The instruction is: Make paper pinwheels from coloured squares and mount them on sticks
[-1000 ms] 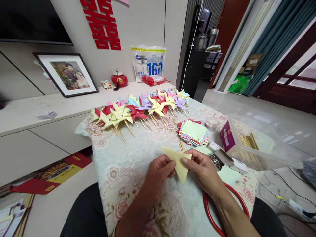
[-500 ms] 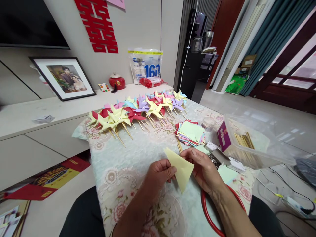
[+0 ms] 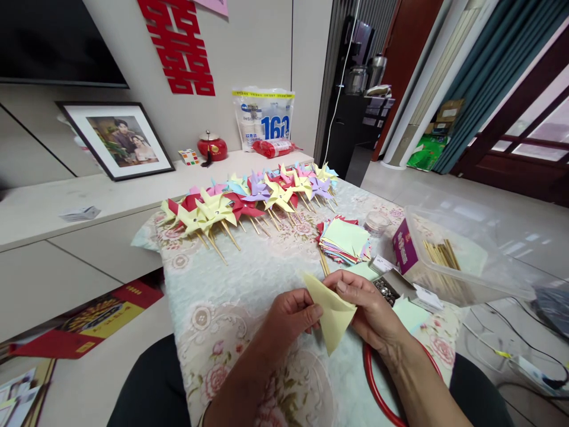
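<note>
Partly hid the red hoop point(image 3: 377, 385) under the right hand point(image 3: 373, 311), with its far arc cut off below. Pinched yellow paper point(image 3: 331, 311) between both closed hands, left hand point(image 3: 291, 317) at its left edge, above the tablecloth point(image 3: 249, 273). Held sticks point(image 3: 438, 254) in the clear tub point(image 3: 466, 261); open box point(image 3: 391, 289) contents too small to tell.

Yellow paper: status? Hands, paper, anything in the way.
Left hand and right hand both pinching yellow paper, folded to a triangle, above the tablecloth. Paper stack behind, apart. Nothing in the way.
</note>
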Demonstrator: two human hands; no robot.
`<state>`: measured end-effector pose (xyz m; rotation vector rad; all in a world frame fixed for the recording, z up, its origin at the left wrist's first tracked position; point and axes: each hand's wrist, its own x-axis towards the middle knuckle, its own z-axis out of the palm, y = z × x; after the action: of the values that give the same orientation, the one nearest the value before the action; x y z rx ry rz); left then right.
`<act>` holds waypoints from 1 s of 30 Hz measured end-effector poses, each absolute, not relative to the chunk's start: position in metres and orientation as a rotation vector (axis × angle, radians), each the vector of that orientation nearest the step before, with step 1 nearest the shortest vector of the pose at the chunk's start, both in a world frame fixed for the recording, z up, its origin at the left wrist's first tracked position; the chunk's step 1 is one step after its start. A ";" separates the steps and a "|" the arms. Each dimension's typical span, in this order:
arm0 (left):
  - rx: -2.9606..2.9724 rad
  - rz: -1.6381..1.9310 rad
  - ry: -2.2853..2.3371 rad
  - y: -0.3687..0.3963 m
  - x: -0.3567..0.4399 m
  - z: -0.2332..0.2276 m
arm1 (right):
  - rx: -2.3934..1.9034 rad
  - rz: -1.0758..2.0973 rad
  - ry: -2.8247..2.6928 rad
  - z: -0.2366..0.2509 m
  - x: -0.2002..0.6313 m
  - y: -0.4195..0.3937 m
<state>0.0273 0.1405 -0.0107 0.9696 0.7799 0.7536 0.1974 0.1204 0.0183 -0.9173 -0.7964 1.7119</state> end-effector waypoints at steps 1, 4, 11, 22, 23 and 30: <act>0.970 0.755 0.774 0.141 0.027 -0.011 | -0.923 1.710 -0.791 0.018 0.197 0.120; 0.964 0.757 0.749 0.141 0.027 -0.011 | -0.942 1.702 -0.773 0.019 0.197 0.120; 0.894 0.788 0.749 0.139 0.028 -0.011 | -0.998 1.636 -0.705 0.017 0.197 0.121; 0.897 0.787 0.818 0.141 0.028 -0.013 | -1.112 1.471 -0.801 0.014 0.194 0.122; 0.906 0.798 0.827 0.141 0.028 -0.012 | -1.115 1.460 -0.808 0.014 0.194 0.122; 0.971 0.805 0.857 0.141 0.028 -0.011 | -1.093 1.467 -0.839 0.011 0.197 0.122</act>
<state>0.0280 0.1407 -0.0110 0.9715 0.8569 0.8054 0.1966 0.1216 0.0112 -1.0925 -0.8386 1.4671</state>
